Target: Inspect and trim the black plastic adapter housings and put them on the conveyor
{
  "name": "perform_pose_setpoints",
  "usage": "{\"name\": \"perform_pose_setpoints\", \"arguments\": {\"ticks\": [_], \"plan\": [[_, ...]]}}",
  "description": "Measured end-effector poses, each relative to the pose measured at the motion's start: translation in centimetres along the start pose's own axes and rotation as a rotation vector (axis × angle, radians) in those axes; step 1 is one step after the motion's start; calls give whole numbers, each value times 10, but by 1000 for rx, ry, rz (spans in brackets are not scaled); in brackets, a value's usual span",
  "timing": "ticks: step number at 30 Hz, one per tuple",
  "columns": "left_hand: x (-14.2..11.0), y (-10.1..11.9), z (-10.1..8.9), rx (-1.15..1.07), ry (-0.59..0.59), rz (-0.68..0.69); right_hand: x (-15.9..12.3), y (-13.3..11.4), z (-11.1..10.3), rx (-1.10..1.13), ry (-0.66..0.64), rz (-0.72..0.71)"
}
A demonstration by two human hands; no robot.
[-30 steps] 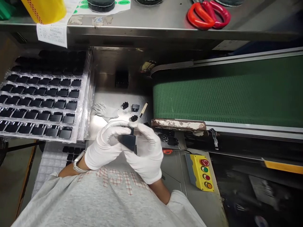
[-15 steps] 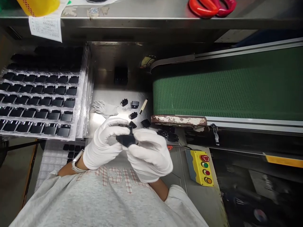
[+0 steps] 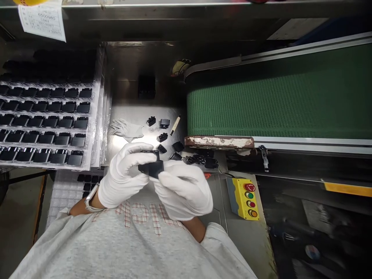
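Note:
Both my hands wear white gloves and meet close to my chest over the steel bench. My left hand [image 3: 123, 176] and my right hand [image 3: 184, 190] are both closed on one small black plastic part [image 3: 151, 168], held between their fingertips. Just beyond the hands, several loose black parts [image 3: 162, 136] lie on the shiny bench top [image 3: 136, 145], along with a small pale stick-like tool [image 3: 175, 125]. A crumpled white glove [image 3: 125, 129] lies left of them.
Clear plastic trays [image 3: 43, 128] filled with rows of black parts are stacked at the left. A green conveyor belt [image 3: 276, 104] runs at the right. A yellow button box [image 3: 242, 197] sits below it. A paper label [image 3: 42, 20] hangs from the shelf above.
The view has tilted down, so the shelf with red scissors has left the frame. My hands stay together on the black part, turning it slightly; my right hand now covers more of it.

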State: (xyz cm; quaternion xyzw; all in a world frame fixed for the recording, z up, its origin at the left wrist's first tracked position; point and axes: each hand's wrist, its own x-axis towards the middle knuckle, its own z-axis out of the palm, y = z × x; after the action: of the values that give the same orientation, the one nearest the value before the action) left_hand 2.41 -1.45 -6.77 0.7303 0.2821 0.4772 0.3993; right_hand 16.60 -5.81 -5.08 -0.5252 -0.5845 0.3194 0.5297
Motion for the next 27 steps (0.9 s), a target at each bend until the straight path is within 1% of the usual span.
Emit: {"name": "perform_pose_setpoints", "arguments": {"ticks": [2, 3, 4, 6, 7, 8, 9, 10, 11, 12, 13, 14, 16, 17, 18, 19, 21, 23, 25, 27], "plan": [[-2, -1, 0, 23, 3, 0, 1, 0, -2, 93, -55, 6], [-2, -1, 0, 35, 3, -3, 0, 0, -2, 123, -64, -28], [-4, -1, 0, 45, 3, -8, -1, 1, 0, 128, -35, -83], [-7, 0, 0, 55, 8, -32, -7, 6, 4, 60, 121, -164], [-10, 0, 0, 66, 14, -45, -11, 10, 6, -1, 196, -169], [-14, 0, 0, 81, 23, -65, -15, 15, 8, -64, 227, -147], [-19, -1, 1, 96, 36, -85, -20, 22, 9, -111, 213, -119], [-26, -3, 2, 108, 56, -117, -25, 31, 9, -130, 146, -78], [-34, -6, 5, 125, 87, -160, -30, 41, 10, -110, 34, -19], [-45, -10, 9, 151, 129, -225, -35, 54, 12, -64, -70, 70], [-59, -14, 14, 184, 181, -318, -41, 68, 14, -4, -150, 210], [-75, -19, 20, 223, 238, -440, -47, 83, 19, 59, -221, 378], [-112, -29, 37, 290, 349, -790, -64, 115, 32, 167, -371, 742], [-133, -33, 46, 285, 395, -984, -74, 131, 41, 188, -487, 839], [-155, -37, 56, 256, 440, -1168, -86, 147, 50, 205, -621, 903], [-178, -39, 67, 233, 509, -1279, -100, 160, 59, 221, -765, 961], [-222, -41, 86, 171, 634, -1424, -131, 184, 76, 251, -1031, 1071], [-264, -45, 102, 84, 728, -1517, -164, 205, 90, 282, -1218, 1198], [-299, -58, 114, -33, 782, -1575, -193, 229, 102, 302, -1308, 1306], [-327, -85, 120, -159, 806, -1589, -211, 260, 116, 316, -1334, 1384]]}}
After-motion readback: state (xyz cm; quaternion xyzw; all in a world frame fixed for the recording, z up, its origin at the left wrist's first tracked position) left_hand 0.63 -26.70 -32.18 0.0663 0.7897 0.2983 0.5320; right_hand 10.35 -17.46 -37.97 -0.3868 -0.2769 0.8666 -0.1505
